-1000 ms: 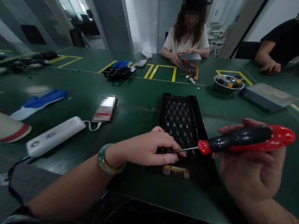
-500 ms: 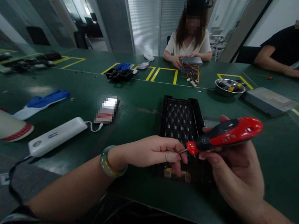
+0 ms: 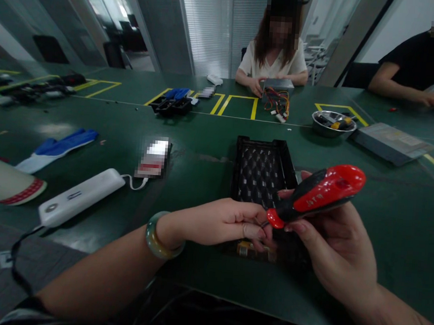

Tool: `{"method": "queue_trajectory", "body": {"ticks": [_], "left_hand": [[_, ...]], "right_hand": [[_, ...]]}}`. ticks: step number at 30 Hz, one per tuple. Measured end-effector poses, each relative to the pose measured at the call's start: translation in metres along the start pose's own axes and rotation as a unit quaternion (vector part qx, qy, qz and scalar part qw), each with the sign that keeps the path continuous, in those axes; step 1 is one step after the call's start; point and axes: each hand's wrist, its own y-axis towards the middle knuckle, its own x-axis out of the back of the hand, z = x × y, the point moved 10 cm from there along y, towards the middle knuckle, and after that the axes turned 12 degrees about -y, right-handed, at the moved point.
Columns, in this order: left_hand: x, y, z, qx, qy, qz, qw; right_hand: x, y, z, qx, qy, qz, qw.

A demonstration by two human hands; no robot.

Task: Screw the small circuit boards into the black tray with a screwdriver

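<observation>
A red and black screwdriver [image 3: 322, 192] lies in my right hand [image 3: 339, 243], whose fingers wrap its handle from below. The handle leans up to the right, and its shaft points down left to my left hand [image 3: 227, 222]. Thumb and fingers of my left hand pinch around the shaft; the tip is hidden. Beneath both hands is a black tray-like case [image 3: 263, 173] with a patterned inside. Near its lower end shows a yellowish part [image 3: 246, 249], close under my left fingertips.
Left are a white power bank [image 3: 83, 195] cabled to a phone [image 3: 154, 158], and a blue-white glove [image 3: 60, 149]. A metal bowl [image 3: 333, 125] of tools and a grey panel [image 3: 395, 143] lie back right. Opposite, a person handles a wired metal box [image 3: 278, 85].
My right hand and the screwdriver have shifted a little left, and the handle now tilts more steeply. The left hand has barely moved.
</observation>
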Motion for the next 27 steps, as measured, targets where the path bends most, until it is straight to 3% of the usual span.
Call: {"method": "queue_trajectory", "body": {"ticks": [10,16,19,22,24,27], "left_hand": [[0.003,0.000,0.001,-0.017,0.072,0.008,0.997],[0.006,-0.005,-0.008,-0.021,0.147,0.020,0.989],[0.014,-0.010,-0.017,-0.038,0.268,0.016,0.963],[0.018,-0.013,-0.018,-0.041,0.396,0.014,0.917],[0.018,-0.014,-0.015,-0.033,0.442,0.013,0.897],[0.017,-0.013,-0.013,-0.029,0.459,0.010,0.888]], "right_hand": [[-0.003,0.001,0.000,-0.002,-0.007,0.008,1.000],[-0.006,-0.003,0.002,0.009,-0.026,0.037,0.999],[-0.007,-0.006,0.004,0.023,-0.024,0.050,0.998],[-0.008,-0.008,0.005,0.026,-0.024,0.062,0.997],[-0.009,-0.009,0.004,0.018,-0.021,0.068,0.997],[-0.008,-0.009,0.003,0.017,-0.015,0.068,0.997]]}}
